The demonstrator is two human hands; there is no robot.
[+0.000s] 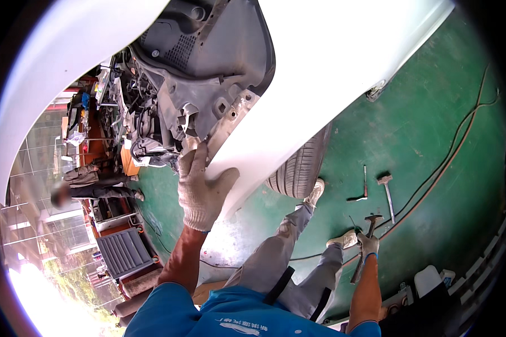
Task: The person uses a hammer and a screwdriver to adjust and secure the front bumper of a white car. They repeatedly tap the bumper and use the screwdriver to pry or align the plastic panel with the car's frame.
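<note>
My left hand (198,188), in a white knit glove, lies with its fingers stretched out on the front edge of a white car fender (298,84). Beside its fingertips is the bare metal fender mount (233,114) with bolt holes. Low at my right side, my gloved right hand (369,245) is closed round the handle of a hammer (372,219), its head up. A small dark piece beside that hand is too small to make out. Beneath the fender shows a tyre (301,168), close to one of my shoes.
A second hammer (387,194) and a thin tool with a red part (365,182) lie on the green floor (421,129). Hoses (450,151) curve across at right. A raised white hood (67,50) hangs at upper left. Another person (95,188) stands near a grey-topped cart (125,253).
</note>
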